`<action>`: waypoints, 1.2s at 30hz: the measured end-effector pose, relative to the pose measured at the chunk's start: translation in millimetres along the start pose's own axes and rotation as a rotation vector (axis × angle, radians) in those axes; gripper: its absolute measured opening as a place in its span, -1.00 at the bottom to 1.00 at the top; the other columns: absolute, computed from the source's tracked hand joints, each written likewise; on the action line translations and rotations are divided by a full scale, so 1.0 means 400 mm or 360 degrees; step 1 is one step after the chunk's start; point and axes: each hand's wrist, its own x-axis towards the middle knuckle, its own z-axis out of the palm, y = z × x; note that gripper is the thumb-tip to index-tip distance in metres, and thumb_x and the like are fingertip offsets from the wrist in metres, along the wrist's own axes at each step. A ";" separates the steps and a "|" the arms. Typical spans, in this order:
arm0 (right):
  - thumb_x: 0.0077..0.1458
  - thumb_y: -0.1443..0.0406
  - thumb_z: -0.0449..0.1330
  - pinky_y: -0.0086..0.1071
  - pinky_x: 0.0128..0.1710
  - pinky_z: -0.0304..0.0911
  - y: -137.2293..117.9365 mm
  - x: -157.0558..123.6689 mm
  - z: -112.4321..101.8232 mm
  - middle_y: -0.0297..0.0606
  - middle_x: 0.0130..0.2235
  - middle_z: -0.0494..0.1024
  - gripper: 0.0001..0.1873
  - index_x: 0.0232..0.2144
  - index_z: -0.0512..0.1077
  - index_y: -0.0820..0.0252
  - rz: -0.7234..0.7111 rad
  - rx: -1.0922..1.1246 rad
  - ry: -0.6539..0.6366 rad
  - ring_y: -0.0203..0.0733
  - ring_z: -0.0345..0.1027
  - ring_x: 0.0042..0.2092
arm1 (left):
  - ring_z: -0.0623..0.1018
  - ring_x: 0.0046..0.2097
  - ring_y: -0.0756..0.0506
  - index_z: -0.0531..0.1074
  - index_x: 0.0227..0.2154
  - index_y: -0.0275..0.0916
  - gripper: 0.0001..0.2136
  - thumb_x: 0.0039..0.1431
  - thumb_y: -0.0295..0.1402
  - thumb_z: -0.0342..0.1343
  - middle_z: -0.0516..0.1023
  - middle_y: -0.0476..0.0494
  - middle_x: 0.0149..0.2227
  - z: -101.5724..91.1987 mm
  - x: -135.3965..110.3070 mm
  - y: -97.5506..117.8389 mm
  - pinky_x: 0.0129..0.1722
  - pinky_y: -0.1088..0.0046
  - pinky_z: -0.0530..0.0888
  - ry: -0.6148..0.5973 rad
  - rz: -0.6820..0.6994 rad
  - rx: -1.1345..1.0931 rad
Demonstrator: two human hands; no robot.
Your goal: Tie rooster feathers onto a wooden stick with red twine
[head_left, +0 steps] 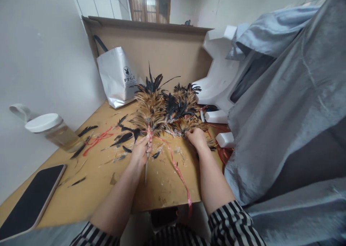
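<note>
My left hand is closed around the thin stick of a feather duster, which points away from me. Brown feathers cover its body, with long black ones at the tip. Red plastic ribbon is wound at the base of the feathers and trails down over the table's front edge. To the right, the fingers of my right hand are pinched together at the near side of a pile of brown and black feathers. How many feathers they grip is hidden.
Loose black feathers and red ribbon strands litter the table. At left are a lidded jar and a phone. A silver bag, cardboard panel and white foam stand behind. Grey cloth hangs at right.
</note>
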 end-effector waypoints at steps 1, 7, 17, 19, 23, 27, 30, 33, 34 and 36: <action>-0.08 0.13 0.11 -0.40 -0.47 0.07 0.002 0.003 0.007 -0.14 -0.51 0.52 -0.72 -0.58 0.49 0.19 -0.0018 0.0027 -0.0006 -0.18 0.35 -0.46 | 0.19 -0.65 0.18 0.36 -0.51 -0.37 -0.76 -0.22 -0.38 0.30 0.28 0.03 -0.57 0.002 -0.002 0.000 -0.77 0.74 0.02 0.0004 0.0008 0.0006; -0.14 0.25 0.11 -0.44 -0.47 0.06 0.004 0.014 0.054 -0.22 -0.51 0.51 -0.84 -0.59 0.44 0.20 -0.0113 0.0245 0.0127 -0.24 0.32 -0.45 | 0.20 -0.64 0.18 0.36 -0.55 -0.36 -0.74 -0.27 -0.35 0.32 0.30 0.03 -0.58 0.005 -0.007 -0.001 -0.76 0.73 0.03 -0.0003 0.0058 0.0049; -0.20 0.24 0.11 -0.49 -0.70 -0.08 -0.045 -0.007 0.049 -0.44 -0.75 0.32 -0.84 -0.64 0.19 0.15 0.0006 0.1524 0.0026 -0.40 0.00 -0.74 | 0.20 -0.65 0.18 0.37 -0.54 -0.36 -0.70 -0.32 -0.32 0.34 0.30 0.04 -0.58 0.006 -0.004 -0.005 -0.75 0.71 0.00 0.0018 0.0103 0.0043; -0.21 0.23 0.16 -0.51 -0.74 -0.14 -0.066 -0.022 0.043 -0.43 -0.75 0.33 -0.80 -0.63 0.18 0.15 0.0040 0.1789 -0.0148 -0.42 -0.02 -0.75 | 0.20 -0.64 0.18 0.36 -0.53 -0.36 -0.70 -0.31 -0.31 0.33 0.31 0.04 -0.58 0.007 -0.005 -0.006 -0.75 0.70 0.00 0.0027 0.0128 0.0058; -0.26 0.21 0.25 -0.55 -0.73 -0.12 -0.108 -0.057 0.041 -0.40 -0.73 0.35 -0.71 -0.62 0.19 0.18 -0.0011 0.2091 -0.0407 -0.42 0.08 -0.71 | 0.20 -0.64 0.17 0.36 -0.55 -0.36 -0.70 -0.27 -0.27 0.31 0.31 0.04 -0.58 0.010 -0.010 -0.008 -0.74 0.69 0.00 0.0072 0.0186 0.0140; -0.29 0.21 0.30 -0.56 -0.71 -0.11 -0.146 -0.094 0.047 -0.44 -0.71 0.33 -0.66 -0.63 0.16 0.18 -0.0065 0.2235 -0.0560 -0.42 0.12 -0.66 | 0.19 -0.64 0.17 0.35 -0.58 -0.35 -0.70 -0.24 -0.23 0.30 0.30 0.04 -0.59 0.019 -0.017 -0.009 -0.74 0.68 0.01 0.0088 0.0235 0.0185; -0.31 0.22 0.31 -0.53 -0.65 -0.03 -0.171 -0.122 0.057 -0.45 -0.68 0.32 -0.66 -0.64 0.18 0.18 -0.0085 0.2236 -0.0580 -0.41 0.12 -0.63 | 0.19 -0.65 0.17 0.36 -0.58 -0.35 -0.68 -0.25 -0.21 0.30 0.31 0.03 -0.59 0.027 -0.022 -0.011 -0.74 0.67 0.01 0.0091 0.0292 0.0204; -0.31 0.21 0.29 -0.49 -0.59 0.01 -0.195 -0.147 0.073 -0.44 -0.66 0.31 -0.69 -0.66 0.21 0.19 -0.0131 0.2146 -0.0515 -0.40 0.12 -0.60 | 0.20 -0.65 0.17 0.38 -0.56 -0.35 -0.69 -0.23 -0.19 0.29 0.34 0.02 -0.59 0.030 -0.024 -0.014 -0.74 0.67 0.02 0.0078 0.0312 0.0245; -0.30 0.21 0.28 -0.49 -0.58 0.02 -0.202 -0.153 0.079 -0.44 -0.66 0.31 -0.71 -0.66 0.22 0.19 -0.0160 0.2080 -0.0469 -0.39 0.12 -0.59 | 0.20 -0.65 0.17 0.38 -0.56 -0.35 -0.69 -0.22 -0.19 0.29 0.34 0.03 -0.59 0.029 -0.024 -0.016 -0.74 0.67 0.02 0.0069 0.0321 0.0253; -0.28 0.22 0.27 -0.48 -0.56 0.01 -0.217 -0.163 0.092 -0.43 -0.64 0.30 -0.74 -0.66 0.25 0.20 -0.0232 0.1944 -0.0359 -0.39 0.09 -0.57 | 0.19 -0.67 0.17 0.39 -0.54 -0.35 -0.70 -0.19 -0.19 0.27 0.31 0.05 -0.63 0.029 -0.023 -0.019 -0.74 0.66 0.02 0.0042 0.0337 0.0262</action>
